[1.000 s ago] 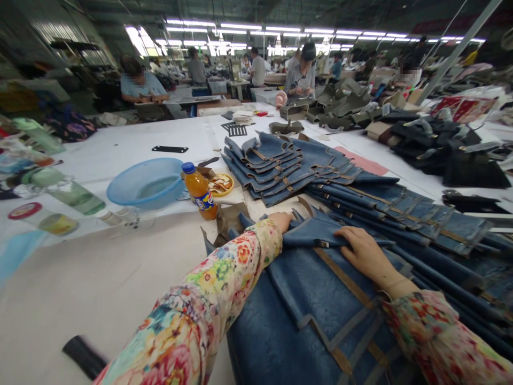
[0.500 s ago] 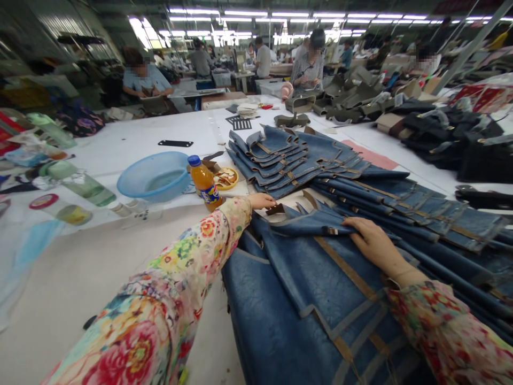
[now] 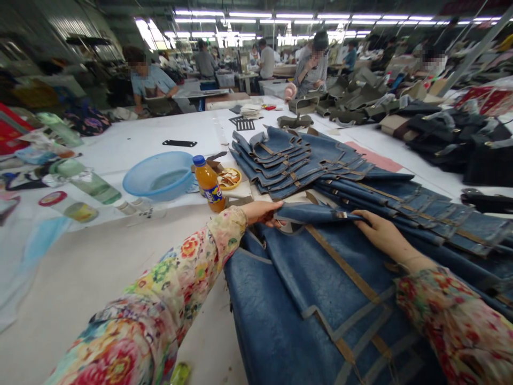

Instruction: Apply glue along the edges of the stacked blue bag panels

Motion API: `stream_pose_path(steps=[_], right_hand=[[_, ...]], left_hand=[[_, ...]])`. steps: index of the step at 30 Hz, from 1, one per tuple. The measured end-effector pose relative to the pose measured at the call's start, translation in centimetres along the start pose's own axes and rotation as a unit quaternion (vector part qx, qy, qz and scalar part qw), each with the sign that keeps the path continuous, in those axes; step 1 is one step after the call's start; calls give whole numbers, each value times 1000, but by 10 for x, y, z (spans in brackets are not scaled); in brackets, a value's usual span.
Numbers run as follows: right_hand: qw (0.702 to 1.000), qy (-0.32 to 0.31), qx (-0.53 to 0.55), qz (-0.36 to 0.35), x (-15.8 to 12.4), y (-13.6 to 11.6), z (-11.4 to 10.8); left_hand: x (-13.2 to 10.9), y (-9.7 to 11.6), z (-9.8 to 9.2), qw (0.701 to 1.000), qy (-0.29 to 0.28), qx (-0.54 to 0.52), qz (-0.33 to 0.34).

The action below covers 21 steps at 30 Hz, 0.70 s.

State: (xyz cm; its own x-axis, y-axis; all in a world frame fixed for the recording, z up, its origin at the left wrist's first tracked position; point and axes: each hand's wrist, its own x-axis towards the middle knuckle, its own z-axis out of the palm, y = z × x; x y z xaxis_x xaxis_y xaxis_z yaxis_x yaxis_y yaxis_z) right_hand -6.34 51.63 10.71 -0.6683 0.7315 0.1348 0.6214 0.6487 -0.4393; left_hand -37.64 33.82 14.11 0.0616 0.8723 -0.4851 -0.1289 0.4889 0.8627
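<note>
A blue leather-like bag panel (image 3: 320, 267) with tan and grey strips lies in front of me on more blue panels. My left hand (image 3: 262, 212) is closed on the left end of its folded top edge. At the right end of the same edge, my right hand (image 3: 374, 230) pinches the material between thumb and fingers. The edge between my hands is slightly raised, with a small pale tag near my right hand. Beyond it, a fanned stack of similar blue panels (image 3: 280, 160) spreads toward the right.
Left of the panels stand an orange drink bottle (image 3: 209, 184), a blue basin (image 3: 138, 176) and a yellow dish (image 3: 230, 186) of small pieces. Clear bottles (image 3: 90, 182) lie farther left. Dark bags (image 3: 436, 133) are heaped at right. Co-workers (image 3: 150, 80) sit across the white table (image 3: 148, 128).
My left hand has moved slightly right and down onto the panel's top edge. The edge is now lifted and drawn straighter between both hands. My right hand has shifted slightly right.
</note>
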Motion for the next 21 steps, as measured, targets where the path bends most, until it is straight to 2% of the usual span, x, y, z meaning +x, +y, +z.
stream_pose_path(steps=[3,6,9,13,15,17,19,21], right_hand=[[998,19,-45,-27,3,-9,-2],[984,44,-104,-137,7,-32,-1],[963,28,-133,-232,14,-61,1],[945,2,-152,-289,28,-80,6],[945,-2,-151,-291,36,-79,8],[956,2,-142,-258,46,-74,11],[972,9,-141,-189,55,-68,13],[982,11,-154,-111,64,-64,14]], left_hand=[[3,-1,4,999,19,-26,-12],[7,-4,9,997,37,-66,-34],[10,-6,13,994,34,-91,-46],[13,-8,17,995,34,-70,-66],[16,-9,19,997,35,11,-66],[22,-8,21,984,53,166,-32],[31,-7,21,942,98,320,18],[42,-7,19,894,157,415,58]])
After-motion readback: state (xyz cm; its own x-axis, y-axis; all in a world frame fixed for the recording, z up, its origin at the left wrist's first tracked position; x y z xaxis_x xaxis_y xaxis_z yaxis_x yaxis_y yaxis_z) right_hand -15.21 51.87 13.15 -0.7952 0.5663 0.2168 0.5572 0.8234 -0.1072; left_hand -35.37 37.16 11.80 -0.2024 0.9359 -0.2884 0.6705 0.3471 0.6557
